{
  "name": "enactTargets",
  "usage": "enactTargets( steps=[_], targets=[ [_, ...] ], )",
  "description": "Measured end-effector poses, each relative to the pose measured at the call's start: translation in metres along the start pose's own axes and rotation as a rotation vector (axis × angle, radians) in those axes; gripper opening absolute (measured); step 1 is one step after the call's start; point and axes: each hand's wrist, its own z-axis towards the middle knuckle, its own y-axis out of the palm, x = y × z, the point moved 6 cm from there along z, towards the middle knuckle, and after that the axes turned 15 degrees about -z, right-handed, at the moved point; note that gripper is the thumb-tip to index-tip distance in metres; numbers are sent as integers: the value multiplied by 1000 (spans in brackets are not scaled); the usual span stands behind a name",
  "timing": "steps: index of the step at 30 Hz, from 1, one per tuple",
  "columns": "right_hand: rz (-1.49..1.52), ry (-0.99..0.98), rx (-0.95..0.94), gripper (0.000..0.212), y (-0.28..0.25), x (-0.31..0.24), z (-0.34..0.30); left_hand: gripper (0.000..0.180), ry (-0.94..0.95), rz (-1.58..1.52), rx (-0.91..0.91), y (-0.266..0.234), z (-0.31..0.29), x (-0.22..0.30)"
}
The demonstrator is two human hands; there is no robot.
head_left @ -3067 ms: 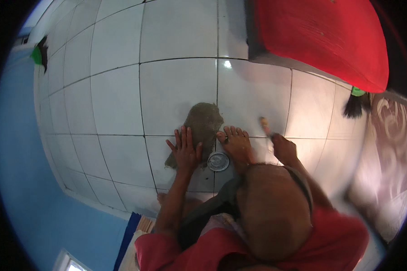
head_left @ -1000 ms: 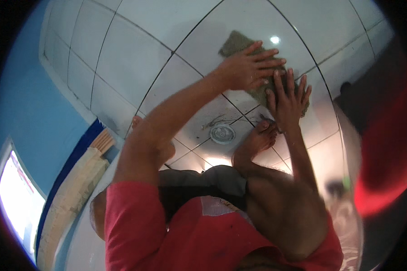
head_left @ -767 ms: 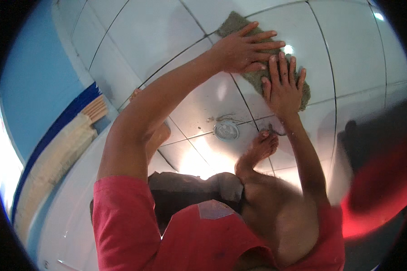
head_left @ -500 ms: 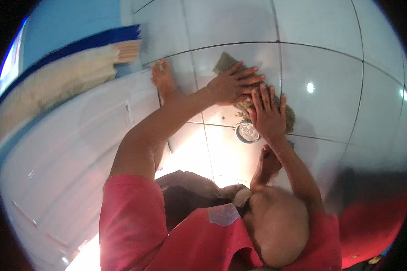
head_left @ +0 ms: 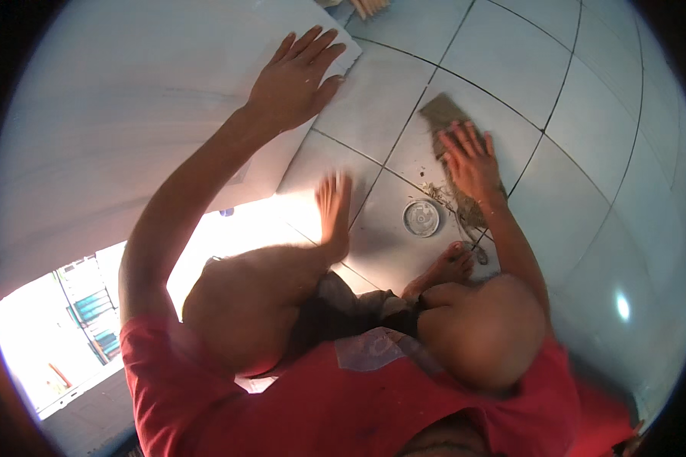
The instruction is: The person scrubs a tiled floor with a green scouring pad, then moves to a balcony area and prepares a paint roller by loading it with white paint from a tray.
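Observation:
My right hand (head_left: 474, 165) lies flat on a damp-looking brown-green cloth (head_left: 440, 114), fingers stretched out, pressing it to the tiled floor. The cloth is spread long, one end beyond my fingertips and the rest beneath my palm and wrist. My left hand (head_left: 293, 82) is away from the cloth, fingers apart, against or just over a smooth white door-like panel (head_left: 168, 84) near its edge; contact cannot be made out. Between my feet and the cloth sits a small round grey lid or shallow dish (head_left: 421, 218). Small crumbs of debris (head_left: 434, 190) lie beside it.
My left foot (head_left: 334, 206) and right foot (head_left: 443, 272) stand on white floor tiles (head_left: 389, 76). A bright opening (head_left: 76, 312) lies below the white panel at the left. A light brown ribbed piece (head_left: 370, 7) shows at the top edge.
My left hand has left the cloth and moved left to the white panel. My right hand stays on the cloth. The view has turned, and the bright opening at lower left now shows.

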Motion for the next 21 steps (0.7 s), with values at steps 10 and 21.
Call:
enactTargets(
  steps=[10,21],
  targets=[
    [-375,305,34,56,53,82,145,34,-1319,-738,641,110,-368,36],
    [172,-567,55,51,26,-289,118,49,-1785,-1420,363,215,-555,119]
  ],
)
